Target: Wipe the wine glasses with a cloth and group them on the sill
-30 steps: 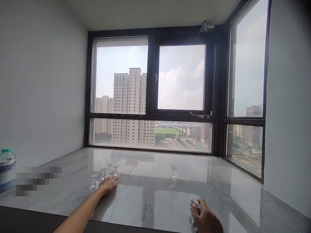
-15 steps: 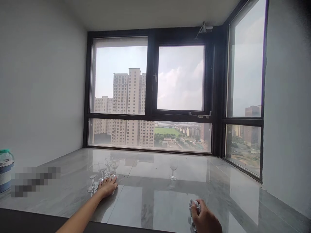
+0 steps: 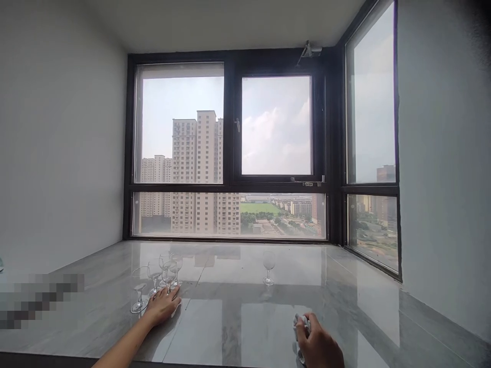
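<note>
Now, starting at the far left, the blue bottle that was standing at the edge half a second ago is slipping out of view; only the blurred patch is remaining there, because your head is turning slightly to the right and tilting down. That is the main change: the room is sliding left in the picture while your hands are hardly shifting against the marble countertop (image 3: 238, 317).

Your left hand (image 3: 161, 306) is lying flat on the stone, fingers spread and relaxed, holding nothing. Its fingertips are resting just beside the cluster of small stemmed glasses (image 3: 163, 273), about 5 of them as far as the glare is letting you count, and they may be touching the base of the nearest one; that contact is too small to tell. Over the last second this hand is staying planted in the same spot by the glasses, so no glass is being lifted.

Further right, 1 single glass (image 3: 268, 266) is standing upright by itself, well apart from the cluster and from both hands, unmoved.

At the lower right, your right hand (image 3: 318, 347) is curling closed around a crumpled white cloth (image 3: 301, 327), which is poking out past your knuckles and hanging close over the countertop. It is keeping that grip exactly as before.

Behind everything, the dark-framed window (image 3: 230, 153) is showing tower blocks.
</note>
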A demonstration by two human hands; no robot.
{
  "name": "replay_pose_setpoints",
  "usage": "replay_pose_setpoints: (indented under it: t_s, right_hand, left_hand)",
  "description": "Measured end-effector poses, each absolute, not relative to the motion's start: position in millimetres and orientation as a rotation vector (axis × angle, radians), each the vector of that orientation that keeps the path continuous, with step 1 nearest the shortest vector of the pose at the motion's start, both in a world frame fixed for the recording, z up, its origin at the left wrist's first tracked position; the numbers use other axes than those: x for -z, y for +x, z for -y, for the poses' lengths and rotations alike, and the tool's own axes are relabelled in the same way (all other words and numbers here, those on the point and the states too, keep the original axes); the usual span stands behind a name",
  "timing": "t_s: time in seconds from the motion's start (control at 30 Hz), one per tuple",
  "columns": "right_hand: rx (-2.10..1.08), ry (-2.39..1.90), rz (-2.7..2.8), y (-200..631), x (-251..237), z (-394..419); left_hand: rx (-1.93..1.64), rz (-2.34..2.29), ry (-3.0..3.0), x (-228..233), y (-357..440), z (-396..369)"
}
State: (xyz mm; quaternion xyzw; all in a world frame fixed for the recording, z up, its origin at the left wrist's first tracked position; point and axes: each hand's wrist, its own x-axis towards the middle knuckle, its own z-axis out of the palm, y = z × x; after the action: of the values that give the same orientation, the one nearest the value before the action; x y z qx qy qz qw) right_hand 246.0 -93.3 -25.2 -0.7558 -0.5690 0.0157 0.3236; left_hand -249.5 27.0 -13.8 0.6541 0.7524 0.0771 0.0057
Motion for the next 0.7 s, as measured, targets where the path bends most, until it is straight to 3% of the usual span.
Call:
replay_pose_setpoints:
  t_s: [0.37, 0.7]
  right_hand:
    - [-0.105, -2.001, 1.482, 247, 24, 92]
    - [0.066, -1.999, 1.487, 240, 20, 99]
  left_hand:
    - [-0.288, -2.315, 2.084, 12, -252, -25]
    - [-0.345, -2.462, 1.998, 11, -218, 19]
